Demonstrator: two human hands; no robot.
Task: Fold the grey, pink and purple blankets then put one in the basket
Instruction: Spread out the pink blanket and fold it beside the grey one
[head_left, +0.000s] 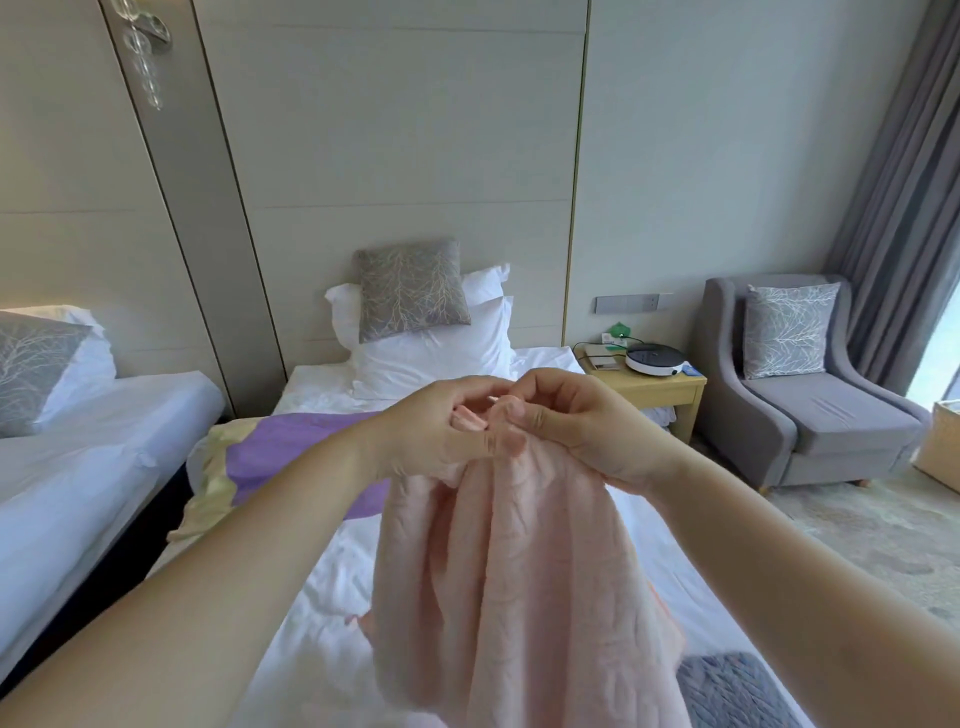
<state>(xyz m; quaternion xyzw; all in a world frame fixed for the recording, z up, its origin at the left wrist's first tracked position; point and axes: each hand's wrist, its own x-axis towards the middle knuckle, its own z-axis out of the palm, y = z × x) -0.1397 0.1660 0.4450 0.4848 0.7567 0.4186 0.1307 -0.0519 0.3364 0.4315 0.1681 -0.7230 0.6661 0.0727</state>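
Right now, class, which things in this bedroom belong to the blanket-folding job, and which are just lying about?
Job: pink blanket, pinched by left hand and right hand; purple blanket; grey blanket; basket.
Lying about: armchair, bedside table, white pillows, curtain.

Before me stands a white bed (322, 597) against a panelled wall (415, 130); a second bed (78, 441) lies left, a nightstand (670, 389), grey armchair (831, 415) and grey curtain (893, 208) far right.

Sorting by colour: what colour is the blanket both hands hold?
The blanket is pale pink; head view.
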